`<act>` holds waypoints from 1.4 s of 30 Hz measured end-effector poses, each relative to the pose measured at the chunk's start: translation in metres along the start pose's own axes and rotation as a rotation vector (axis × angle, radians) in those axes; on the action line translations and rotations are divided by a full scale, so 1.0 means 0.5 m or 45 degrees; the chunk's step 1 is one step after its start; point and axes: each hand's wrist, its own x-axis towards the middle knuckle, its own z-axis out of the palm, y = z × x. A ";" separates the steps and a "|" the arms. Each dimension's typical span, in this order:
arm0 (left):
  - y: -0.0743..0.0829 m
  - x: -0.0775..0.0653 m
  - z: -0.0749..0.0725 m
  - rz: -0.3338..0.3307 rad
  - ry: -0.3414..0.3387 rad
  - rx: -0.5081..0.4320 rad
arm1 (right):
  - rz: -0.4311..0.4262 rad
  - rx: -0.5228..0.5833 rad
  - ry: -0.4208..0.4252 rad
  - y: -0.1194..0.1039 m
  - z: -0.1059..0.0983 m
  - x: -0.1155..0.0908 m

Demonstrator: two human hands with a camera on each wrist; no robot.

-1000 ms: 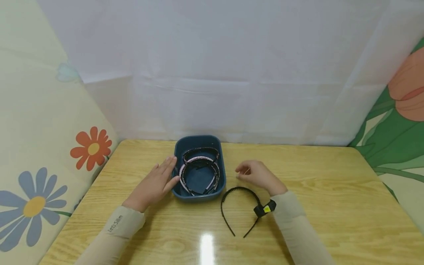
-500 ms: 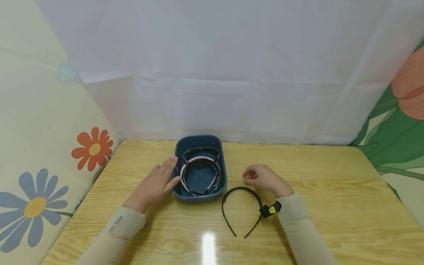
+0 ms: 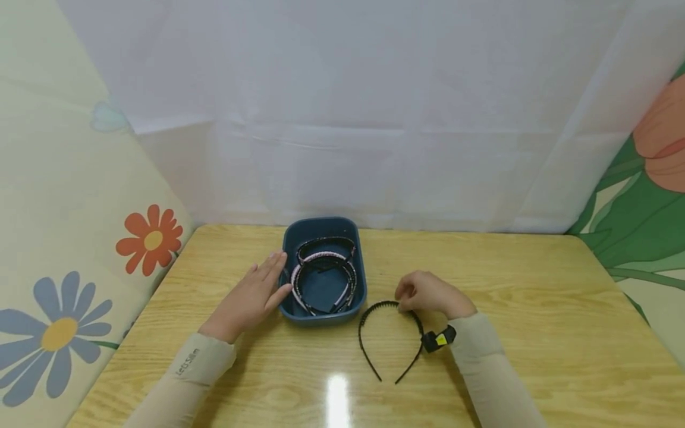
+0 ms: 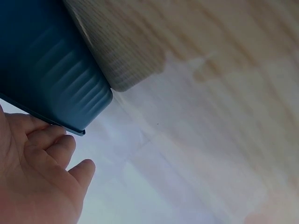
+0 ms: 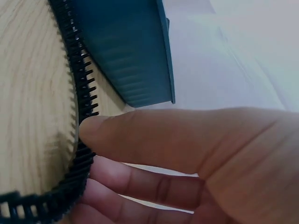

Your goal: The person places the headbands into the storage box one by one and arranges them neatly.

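Observation:
A black toothed headband (image 3: 385,304) lies on the table with its two ends toward the near side. My right hand (image 3: 432,294) pinches it at the upper right of its curve. In the right wrist view the thumb presses one side of the toothed band (image 5: 84,93) and the fingers lie on the other. Left of it stands a dark blue plastic bin (image 3: 321,321). Inside the bin are several headbands, among them a pink one (image 3: 324,255) and a black speckled one (image 3: 324,239). My left hand (image 3: 251,297) rests on the bin's left rim with fingers extended.
The wooden table (image 3: 508,285) reaches back to a white cloth (image 3: 348,119) hanging behind it. Flower-printed sheets border both sides. A black strap device (image 3: 439,339) sits at the right wrist, beside the headband's right leg.
My right hand has shifted right, then come down onto the headband, and its thumb and fingers have taken hold of it. The left hand stays on the bin.

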 end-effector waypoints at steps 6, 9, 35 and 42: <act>-0.002 0.001 0.005 -0.006 0.000 0.017 | -0.026 -0.051 -0.016 0.010 0.001 0.003; -0.003 0.001 0.006 -0.005 0.003 0.012 | -0.034 -0.062 -0.018 0.016 0.000 0.006; -0.005 0.004 0.004 -0.010 -0.004 -0.002 | -0.089 -0.108 0.119 0.019 -0.038 -0.014; -0.003 0.002 0.003 -0.011 -0.006 -0.014 | -0.138 -0.072 0.189 0.015 -0.052 -0.027</act>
